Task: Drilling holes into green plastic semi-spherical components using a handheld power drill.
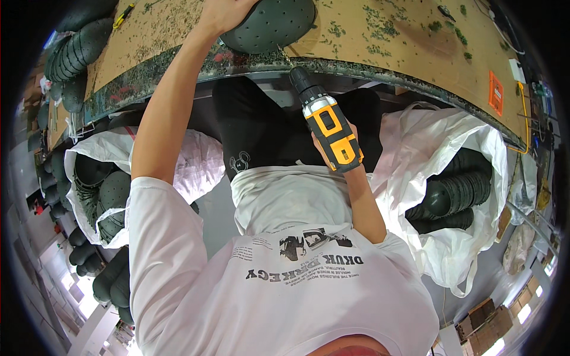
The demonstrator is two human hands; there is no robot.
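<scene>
A dark green plastic dome (pixel 270 26) dotted with small holes lies rounded side up at the table's near edge. My left hand (pixel 224 15) holds its left side; the fingertips run past the top of the picture. My right hand (pixel 355 132), mostly hidden behind the tool, is closed round a yellow and black cordless drill (pixel 329 127). Its thin bit (pixel 286 56) points away from me, with the tip at the dome's near rim. Whether the tip has entered the plastic I cannot tell.
Green shavings lie over the brown tabletop (pixel 356 50). Nested domes (pixel 83 47) stand at far left, near a yellow-handled cutter (pixel 123 16). White sacks of dark domes flank my legs, left (pixel 98 148) and right (pixel 404 154). An orange card (pixel 496 94) lies at right.
</scene>
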